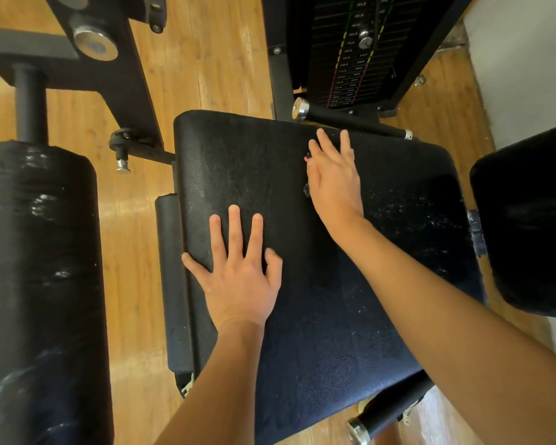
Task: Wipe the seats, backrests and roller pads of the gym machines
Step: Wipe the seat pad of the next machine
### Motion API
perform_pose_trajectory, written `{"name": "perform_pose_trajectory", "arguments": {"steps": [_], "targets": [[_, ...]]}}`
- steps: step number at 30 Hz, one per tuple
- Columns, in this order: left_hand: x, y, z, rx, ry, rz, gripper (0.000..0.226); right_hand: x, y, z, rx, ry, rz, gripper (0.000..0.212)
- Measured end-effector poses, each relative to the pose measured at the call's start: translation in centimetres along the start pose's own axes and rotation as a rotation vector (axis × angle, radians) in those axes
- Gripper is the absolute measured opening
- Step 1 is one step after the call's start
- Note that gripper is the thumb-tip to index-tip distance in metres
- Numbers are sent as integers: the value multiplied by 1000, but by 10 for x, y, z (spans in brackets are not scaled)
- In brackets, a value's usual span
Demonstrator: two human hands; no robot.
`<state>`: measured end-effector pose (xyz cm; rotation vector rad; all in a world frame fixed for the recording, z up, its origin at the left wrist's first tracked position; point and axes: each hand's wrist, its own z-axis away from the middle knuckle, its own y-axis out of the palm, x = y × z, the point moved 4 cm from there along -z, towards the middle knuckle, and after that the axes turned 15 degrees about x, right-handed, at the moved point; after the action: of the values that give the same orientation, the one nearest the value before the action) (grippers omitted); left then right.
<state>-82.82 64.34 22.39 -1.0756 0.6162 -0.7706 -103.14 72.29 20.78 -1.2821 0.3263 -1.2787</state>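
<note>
A black padded seat (302, 284) fills the middle of the view, speckled with pale droplets or flecks on its right half. My left hand (238, 277) lies flat on the seat's left part, fingers straight and spread. Near the far edge, my right hand (333, 181) presses flat on the seat with straight fingers. Something small and dark with a pink spot (307, 159) peeks out at that hand's left side; I cannot tell what it is. A large black roller pad (39, 284) stands at the left. At the right edge is another black pad (527, 220).
A weight stack (350, 53) in a black frame stands beyond the seat. Black handles with metal caps jut out at the seat's far edge (350, 122) and near corner (385, 415). A black machine arm (116, 59) crosses the wooden floor (206, 59) at the upper left.
</note>
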Motion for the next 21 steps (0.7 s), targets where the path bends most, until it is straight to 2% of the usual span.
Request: {"name": "perform_pose_trajectory", "arguments": {"steps": [6, 15, 21], "targets": [[0, 0, 0, -7, 5, 8, 57, 1, 0, -13, -38, 16, -34, 42], [-1, -1, 1, -4, 3, 11, 57, -8, 20, 58, -16, -53, -69, 42], [-1, -1, 0, -9, 2, 7, 57, 0, 13, 22, -26, -14, -15, 42]]}}
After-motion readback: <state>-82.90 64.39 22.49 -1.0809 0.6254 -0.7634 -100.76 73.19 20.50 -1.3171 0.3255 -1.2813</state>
